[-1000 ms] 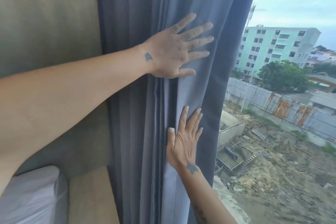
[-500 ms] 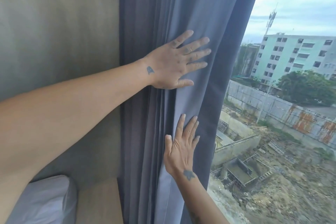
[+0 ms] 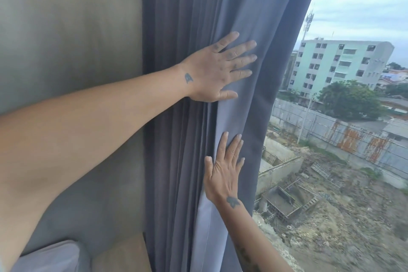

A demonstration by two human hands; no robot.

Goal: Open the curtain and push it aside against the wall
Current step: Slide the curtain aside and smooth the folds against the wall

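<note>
The wall [image 3: 66, 51], plain and grey-green, fills the left of the view. The curtain [image 3: 198, 6] is gathered directly beside it, its left edge lying along the wall's edge. Its long axis runs vertically, with a slight lean to the right toward the top, and the pleats follow the same line from top to bottom. The cloth is seen to be blue-grey, matte and opaque; the folds are packed tight and dark on the wall side, broader and paler on the window side, where a stitched hem runs down near the lower centre. To the right, the uncovered window [image 3: 353, 183] shows a building site and a pale green block.

The left hand [image 3: 217, 73] is laid flat on the upper folds, palm on the cloth, fingers spread wide and pointing right; nothing is clasped. The right hand [image 3: 225, 172] is placed lower on the pale fold, flat, fingers close together and pointing up; no cloth is pinched. A grey cushion [image 3: 50, 256] is seen at the lower left.
</note>
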